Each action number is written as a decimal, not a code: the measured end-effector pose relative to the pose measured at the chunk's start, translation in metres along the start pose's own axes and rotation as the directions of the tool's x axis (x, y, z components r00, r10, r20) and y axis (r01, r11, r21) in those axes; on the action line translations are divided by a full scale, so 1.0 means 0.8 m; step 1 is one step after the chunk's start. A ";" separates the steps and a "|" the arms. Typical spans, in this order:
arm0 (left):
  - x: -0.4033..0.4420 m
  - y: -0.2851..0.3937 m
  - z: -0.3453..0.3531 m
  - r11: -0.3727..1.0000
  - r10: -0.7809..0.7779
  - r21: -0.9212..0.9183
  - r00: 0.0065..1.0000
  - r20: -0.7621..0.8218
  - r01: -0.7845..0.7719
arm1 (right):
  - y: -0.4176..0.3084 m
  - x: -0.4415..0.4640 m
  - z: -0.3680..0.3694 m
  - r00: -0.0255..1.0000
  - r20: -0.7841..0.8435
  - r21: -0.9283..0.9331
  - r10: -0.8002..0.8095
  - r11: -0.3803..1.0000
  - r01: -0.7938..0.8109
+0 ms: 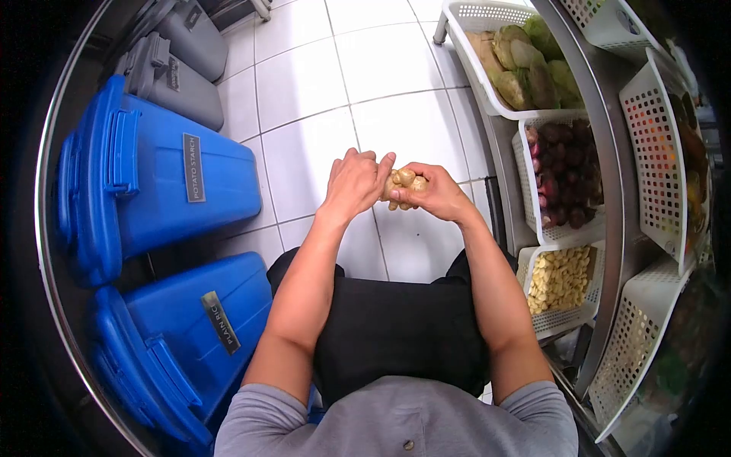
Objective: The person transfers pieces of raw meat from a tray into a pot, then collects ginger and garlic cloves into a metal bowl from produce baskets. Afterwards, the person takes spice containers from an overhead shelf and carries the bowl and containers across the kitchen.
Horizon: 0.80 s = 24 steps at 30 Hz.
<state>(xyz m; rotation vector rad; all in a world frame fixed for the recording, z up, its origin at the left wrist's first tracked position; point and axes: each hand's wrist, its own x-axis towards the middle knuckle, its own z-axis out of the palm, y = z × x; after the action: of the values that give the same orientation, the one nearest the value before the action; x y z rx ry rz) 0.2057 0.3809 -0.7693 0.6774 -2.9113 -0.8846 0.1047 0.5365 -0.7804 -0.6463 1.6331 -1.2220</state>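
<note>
A knobbly, pale brown piece of ginger root (405, 181) is held up in front of me, over the tiled floor. My right hand (440, 193) grips it from the right, with the thumb across its near side. On the other side, my left hand (355, 181) closes on the left end of the ginger, fingers bent and thumb raised along it. Part of the root is hidden behind the fingers of both hands.
Blue bins labelled potato starch (194, 167) and plain rice (221, 323) stand on the left, with grey bins (171, 80) beyond. On the right, a metal-framed rack holds white baskets of green vegetables (525, 65), dark red onions (565, 171) and peeled garlic (560, 279).
</note>
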 end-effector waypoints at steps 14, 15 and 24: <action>0.019 0.001 0.026 0.989 -0.148 -0.040 0.959 -0.243 0.142 | -0.012 0.007 0.019 0.902 -0.395 -0.283 -0.172 0.957 0.058; 0.020 0.003 0.024 0.981 -0.192 -0.046 0.958 -0.212 0.186 | -0.015 0.006 0.021 0.884 -0.417 -0.299 -0.211 0.950 0.086; 0.016 -0.001 0.015 0.974 -0.215 -0.005 0.921 -0.326 0.226 | 0.011 0.031 0.026 0.619 -0.640 -0.509 -0.455 0.855 0.103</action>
<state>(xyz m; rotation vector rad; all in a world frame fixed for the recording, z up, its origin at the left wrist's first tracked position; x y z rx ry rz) 0.1928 0.3816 -0.7807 1.0598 -2.5956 -0.6635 0.1150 0.5106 -0.7986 -0.7461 2.6416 -1.4877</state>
